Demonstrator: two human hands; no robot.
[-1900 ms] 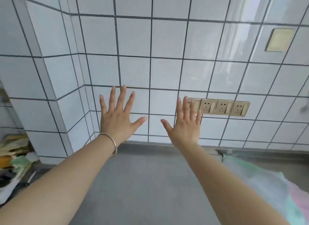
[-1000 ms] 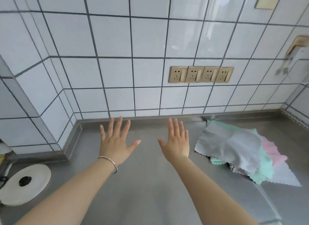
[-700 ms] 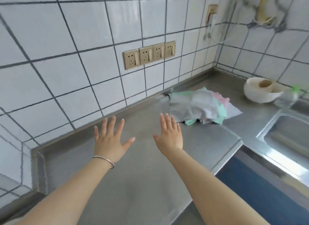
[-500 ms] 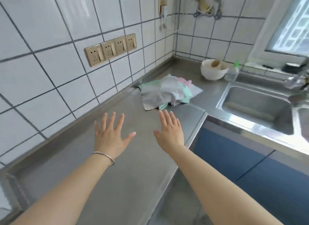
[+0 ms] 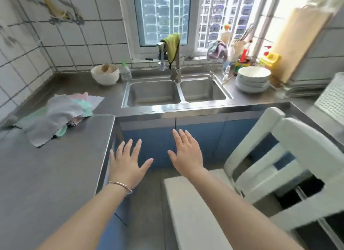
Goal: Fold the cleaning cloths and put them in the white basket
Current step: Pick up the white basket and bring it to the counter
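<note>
The view has swung round from the tiled wall with its row of sockets to the sink side of the kitchen, so the loose pile of grey, mint-green and pink cleaning cloths (image 5: 55, 115) now lies at the left of the frame instead of ahead of the hands. The 2 hands have kept their pose throughout: the left hand (image 5: 128, 162), with a thin metal bangle (image 5: 121, 186) at the wrist, and the right hand (image 5: 186, 153) both float palm-down with fingers spread, each grip apart and holding nothing. They hang in the lower centre of the frame, over the gap in front of the blue cabinet doors (image 5: 195, 136), off the edge of the stainless-steel table (image 5: 46, 175).

The cloths rest unfolded and overlapping on that table, well apart from both hands. A white perforated plastic basket (image 5: 331, 97) shows at the right edge of the frame, on the far side of the double steel sink (image 5: 176, 91); it is probably the target, though only part of it is visible. A white slatted chair (image 5: 270, 156) stands at the lower right.

No cloth is touched yet, so the task looks to be at its very start: surveying the scene. The next move calls for reaching to the left, lifting 1 cloth off the top of the pile and spreading it flat on the bare steel nearby before folding.
</note>
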